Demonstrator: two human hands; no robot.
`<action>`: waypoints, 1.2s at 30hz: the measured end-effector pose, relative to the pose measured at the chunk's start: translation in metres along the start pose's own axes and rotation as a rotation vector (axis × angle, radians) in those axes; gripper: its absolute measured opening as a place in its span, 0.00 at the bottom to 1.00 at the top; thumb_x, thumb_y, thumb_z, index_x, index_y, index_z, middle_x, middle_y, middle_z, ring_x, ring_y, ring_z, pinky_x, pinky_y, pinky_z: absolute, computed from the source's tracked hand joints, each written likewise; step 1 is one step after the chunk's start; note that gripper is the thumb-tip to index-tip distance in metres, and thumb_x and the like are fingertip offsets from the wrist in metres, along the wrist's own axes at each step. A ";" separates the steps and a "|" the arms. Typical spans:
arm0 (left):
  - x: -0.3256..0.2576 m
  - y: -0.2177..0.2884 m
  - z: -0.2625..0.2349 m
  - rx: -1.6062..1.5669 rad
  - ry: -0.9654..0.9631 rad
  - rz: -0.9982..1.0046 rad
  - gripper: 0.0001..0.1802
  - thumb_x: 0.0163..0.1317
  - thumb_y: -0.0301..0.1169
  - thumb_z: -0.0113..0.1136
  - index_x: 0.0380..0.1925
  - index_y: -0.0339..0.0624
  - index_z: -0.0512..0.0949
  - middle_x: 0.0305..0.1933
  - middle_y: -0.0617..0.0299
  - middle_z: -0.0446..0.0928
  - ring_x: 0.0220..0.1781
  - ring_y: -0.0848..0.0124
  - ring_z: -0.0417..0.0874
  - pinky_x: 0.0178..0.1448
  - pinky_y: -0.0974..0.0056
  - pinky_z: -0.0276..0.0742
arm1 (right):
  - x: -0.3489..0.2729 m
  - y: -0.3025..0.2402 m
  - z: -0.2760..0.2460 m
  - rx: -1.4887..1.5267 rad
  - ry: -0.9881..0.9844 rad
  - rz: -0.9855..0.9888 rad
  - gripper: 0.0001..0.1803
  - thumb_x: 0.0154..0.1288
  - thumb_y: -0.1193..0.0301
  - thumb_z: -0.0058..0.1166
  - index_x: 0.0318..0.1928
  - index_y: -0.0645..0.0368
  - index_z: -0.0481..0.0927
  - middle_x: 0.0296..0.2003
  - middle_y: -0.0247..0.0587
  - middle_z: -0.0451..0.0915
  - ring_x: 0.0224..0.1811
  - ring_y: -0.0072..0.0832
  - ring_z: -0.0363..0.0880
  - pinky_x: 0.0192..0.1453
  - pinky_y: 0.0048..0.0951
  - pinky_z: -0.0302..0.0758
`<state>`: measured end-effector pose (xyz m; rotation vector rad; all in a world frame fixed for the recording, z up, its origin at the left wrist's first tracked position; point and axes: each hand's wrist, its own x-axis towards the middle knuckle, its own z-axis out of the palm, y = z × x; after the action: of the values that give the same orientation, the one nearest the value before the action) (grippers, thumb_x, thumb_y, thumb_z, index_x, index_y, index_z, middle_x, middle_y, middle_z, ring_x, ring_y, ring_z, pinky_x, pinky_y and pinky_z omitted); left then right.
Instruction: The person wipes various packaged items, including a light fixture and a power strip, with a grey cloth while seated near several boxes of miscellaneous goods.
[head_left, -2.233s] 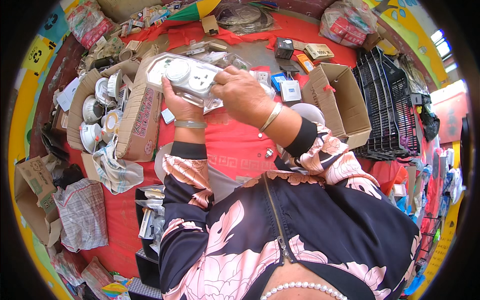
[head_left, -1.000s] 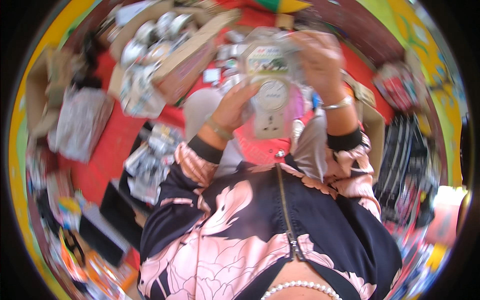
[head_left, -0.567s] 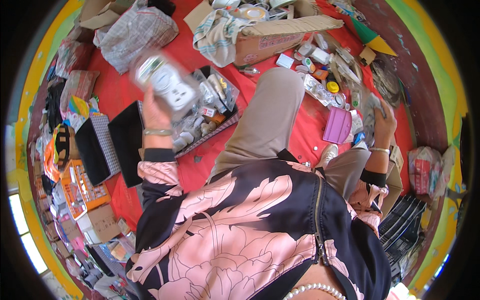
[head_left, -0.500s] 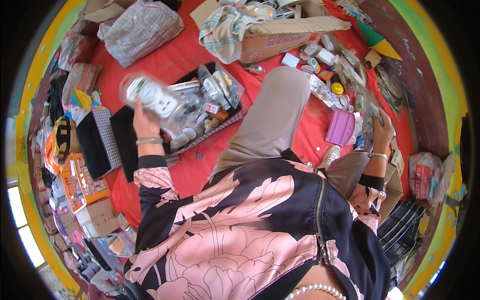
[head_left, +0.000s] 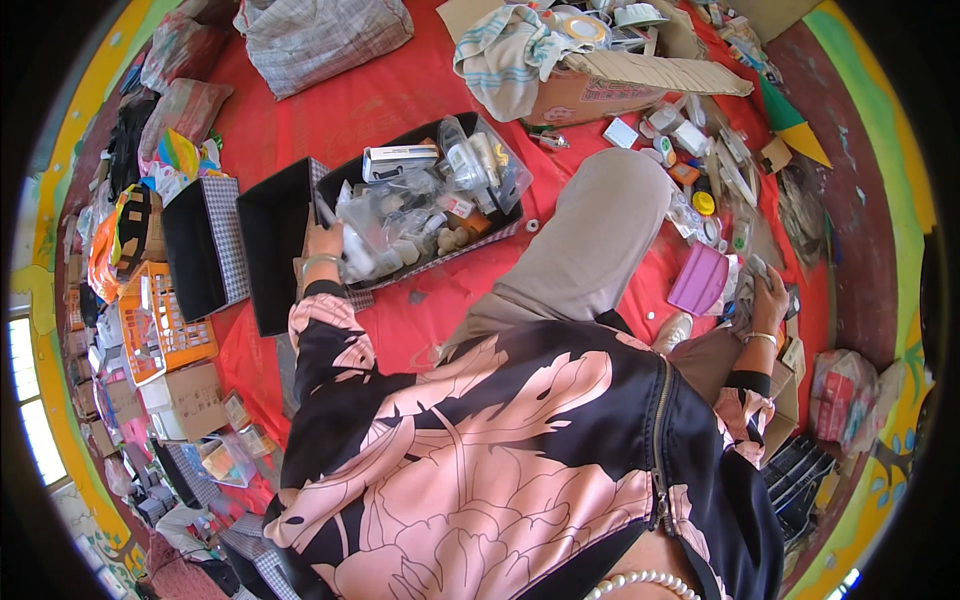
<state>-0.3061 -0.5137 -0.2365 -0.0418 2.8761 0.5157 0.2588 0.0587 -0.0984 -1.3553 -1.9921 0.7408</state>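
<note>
My left hand (head_left: 325, 240) is at the near-left end of a black fabric storage bin (head_left: 450, 243), its fingers closed over the rim and partly hidden. Inside the bin lie clear plastic packs (head_left: 400, 205), a white box (head_left: 400, 162) and several small fittings. The socket pack that hand held before cannot be made out now. Over at the right, my right hand (head_left: 768, 303) is closed on a crumpled grey cloth (head_left: 745, 290). Beside it lies a purple plastic tray (head_left: 699, 279).
Two black bins (head_left: 205, 245) stand left of the full one, near an orange basket (head_left: 165, 320). A cardboard box (head_left: 620, 90) heaped with goods stands at the far side. Loose packages and a yellow-capped item (head_left: 704, 204) lie on the red floor cover (head_left: 400, 335) at the right.
My left hand has dropped from above the bin to its rim, and the clear socket pack has left it. My right hand still grips the grey cloth. The whole view has shifted.
</note>
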 end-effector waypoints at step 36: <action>-0.194 0.555 0.009 0.184 -0.605 1.747 0.13 0.58 0.36 0.55 0.29 0.35 0.78 0.30 0.45 0.77 0.35 0.53 0.78 0.40 0.55 0.72 | 0.005 -0.008 -0.039 1.684 0.166 0.254 0.15 0.65 0.67 0.47 0.46 0.64 0.76 0.38 0.44 0.80 0.39 0.33 0.80 0.45 0.31 0.78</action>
<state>-0.1519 0.0079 -0.0137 2.2006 1.6349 0.3195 0.2816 0.0653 -0.0658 -0.4942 -0.4764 1.7107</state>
